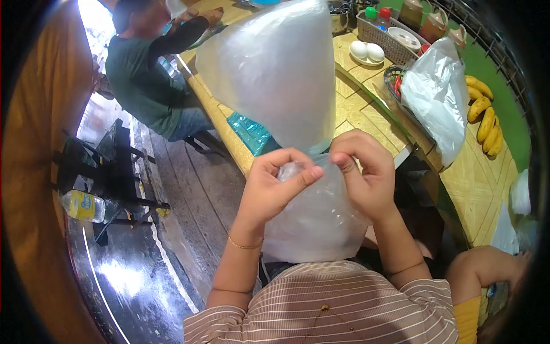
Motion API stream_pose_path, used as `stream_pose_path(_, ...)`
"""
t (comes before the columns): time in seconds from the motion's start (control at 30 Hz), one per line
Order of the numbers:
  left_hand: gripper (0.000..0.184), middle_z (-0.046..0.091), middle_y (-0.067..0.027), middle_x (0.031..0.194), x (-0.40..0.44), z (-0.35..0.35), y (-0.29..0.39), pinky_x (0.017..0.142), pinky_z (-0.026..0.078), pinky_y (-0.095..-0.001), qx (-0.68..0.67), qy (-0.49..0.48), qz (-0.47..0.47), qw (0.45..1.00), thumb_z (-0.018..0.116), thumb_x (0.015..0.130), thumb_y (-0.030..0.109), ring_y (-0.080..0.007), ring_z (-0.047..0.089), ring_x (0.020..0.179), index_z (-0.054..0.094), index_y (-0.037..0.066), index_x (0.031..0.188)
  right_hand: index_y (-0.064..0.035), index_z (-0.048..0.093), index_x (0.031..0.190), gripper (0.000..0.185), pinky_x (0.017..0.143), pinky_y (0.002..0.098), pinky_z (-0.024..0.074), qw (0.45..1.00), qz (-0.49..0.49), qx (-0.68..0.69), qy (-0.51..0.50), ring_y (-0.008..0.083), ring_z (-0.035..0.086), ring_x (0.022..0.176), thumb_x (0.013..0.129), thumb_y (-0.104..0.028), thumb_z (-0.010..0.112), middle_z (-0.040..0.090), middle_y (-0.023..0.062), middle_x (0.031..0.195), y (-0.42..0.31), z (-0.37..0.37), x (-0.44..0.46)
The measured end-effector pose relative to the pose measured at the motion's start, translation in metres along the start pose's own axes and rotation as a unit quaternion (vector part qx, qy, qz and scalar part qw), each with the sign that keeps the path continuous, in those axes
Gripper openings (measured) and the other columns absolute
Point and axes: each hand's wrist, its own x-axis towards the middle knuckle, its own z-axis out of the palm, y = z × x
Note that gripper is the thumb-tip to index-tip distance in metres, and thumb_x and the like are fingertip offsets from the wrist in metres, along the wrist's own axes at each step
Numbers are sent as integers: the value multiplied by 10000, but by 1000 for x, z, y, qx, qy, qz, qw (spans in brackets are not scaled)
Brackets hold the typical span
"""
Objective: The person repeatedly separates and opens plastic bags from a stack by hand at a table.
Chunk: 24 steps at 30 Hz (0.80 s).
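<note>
A large clear plastic bag, puffed out, stands over the table edge in front of me. Another part of clear plastic bulges below my hands, against my striped shirt; whether it is a separate bag I cannot tell. The fingers of my left hand are curled, pinching the gathered plastic between the two bulges. From the right side, my right hand pinches the same gathered plastic, thumb and fingers pressed together. A blue-green plastic packet lies on the table just beyond my left hand.
Two eggs on a small dish, a basket with bottles, a white plastic bag and bananas are on the yellow tabletop. A person sits at upper left. Another person's arm is at lower right.
</note>
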Motion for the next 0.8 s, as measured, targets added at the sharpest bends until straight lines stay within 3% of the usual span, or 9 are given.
stream_pose_path(0.1, 126, 556, 34, 713, -2, -1, -1, 574, 374, -166, -79, -14, -26, 996, 671, 754, 124, -25, 469, 639, 585, 31, 752, -5, 555, 821, 113, 485, 190, 363, 960, 118, 254, 18, 60, 471, 562, 761, -58, 635, 518, -10, 616, 5, -6, 0)
stream_pose_path(0.17, 140, 553, 32, 707, -2, -4, -1, 567, 370, -165, -142, 7, -19, 990, 670, 758, 144, -28, 468, 629, 581, 36, 753, -7, 509, 907, 258, 507, 165, 341, 812, 280, 466, -213, 26, 449, 563, 740, -107, 678, 516, -26, 612, 3, -31, 2)
stream_pose_path(0.27, 170, 555, 18, 698, -2, -14, 5, 567, 371, -164, -246, -3, -9, 969, 664, 764, 181, -39, 481, 619, 574, 38, 745, -10, 471, 989, 378, 519, 163, 338, 812, 241, 386, -366, 18, 451, 554, 719, -141, 699, 530, -11, 611, 4, -43, 9)
stream_pose_path(0.3, 182, 552, 13, 692, -4, -14, 9, 570, 367, -162, -244, -25, -14, 969, 661, 766, 191, -43, 481, 617, 569, 37, 734, -6, 520, 918, 291, 536, 165, 355, 806, 298, 347, -377, 19, 464, 568, 725, -141, 691, 543, -11, 627, -8, -51, 18)
stream_pose_path(0.47, 207, 538, 6, 669, -7, -17, 22, 569, 355, -171, -191, -73, -35, 978, 676, 745, 193, -56, 470, 605, 555, 30, 703, -34, 584, 726, 158, 649, 240, 419, 899, 118, 264, -328, 83, 523, 603, 752, -169, 661, 569, 18, 633, 22, -70, 34)
stream_pose_path(0.57, 221, 532, 3, 653, -4, -24, 18, 558, 343, -183, -85, -107, -10, 991, 689, 722, 187, -60, 461, 596, 546, 22, 684, -105, 456, 606, 327, 742, 372, 439, 797, -22, 594, -105, 137, 500, 551, 851, -312, 521, 452, -2, 528, 20, -62, 47)
stream_pose_path(0.7, 201, 520, 8, 639, -2, -23, 20, 548, 339, -189, -201, -113, 91, 969, 683, 713, 172, -63, 462, 591, 552, 22, 689, -64, 464, 681, 283, 690, 331, 447, 759, 95, 627, -150, 141, 500, 570, 879, -265, 468, 489, 13, 625, 17, -78, 74)
stream_pose_path(0.77, 188, 520, 8, 646, -1, -25, 31, 543, 335, -179, -252, -116, 119, 953, 675, 718, 167, -60, 462, 593, 554, 26, 686, -27, 500, 799, 230, 670, 282, 448, 834, 99, 535, -89, 115, 522, 632, 872, -245, 484, 527, 9, 717, 11, -73, 90)
stream_pose_path(0.8, 173, 523, 7, 658, 1, -26, 42, 537, 345, -172, -147, -67, 111, 981, 656, 736, 169, -60, 472, 597, 558, 28, 716, -8, 518, 858, 228, 661, 257, 448, 866, 101, 486, -58, 101, 532, 663, 868, -234, 491, 546, 7, 763, 7, -69, 98)
